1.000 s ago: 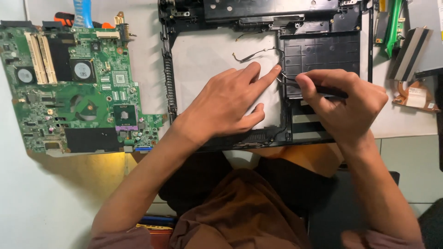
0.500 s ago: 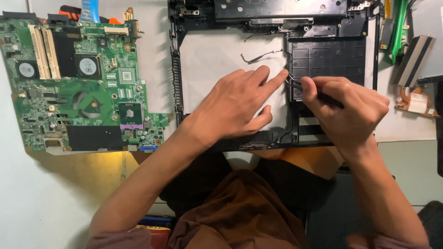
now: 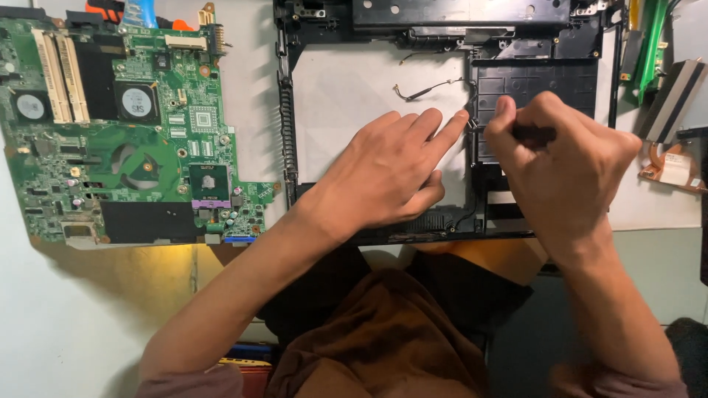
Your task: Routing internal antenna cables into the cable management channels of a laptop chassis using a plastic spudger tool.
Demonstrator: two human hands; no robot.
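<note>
A black laptop bottom frame [image 3: 286, 133] lies on the white table, stripped of its board. My left hand [image 3: 387, 173] rests flat inside its open middle, index finger pointing at the frame's inner rib beside a thin loose wire [image 3: 428, 90]. My right hand [image 3: 564, 166] is closed round a dark tool [image 3: 535, 135], probably a screwdriver, whose tip meets the rib right next to my left fingertip. The tip itself is hidden between the fingers.
A green laptop mainboard [image 3: 125, 125] lies to the left of the frame. At the right edge sit a green card [image 3: 653, 51], a striped heatsink part [image 3: 675, 99] and a copper piece [image 3: 667, 166]. My lap in brown cloth [image 3: 383, 332] is below the table edge.
My right hand has rolled over the tool and hides most of it. The left hand stays on the frame with its index finger on the same spot.
</note>
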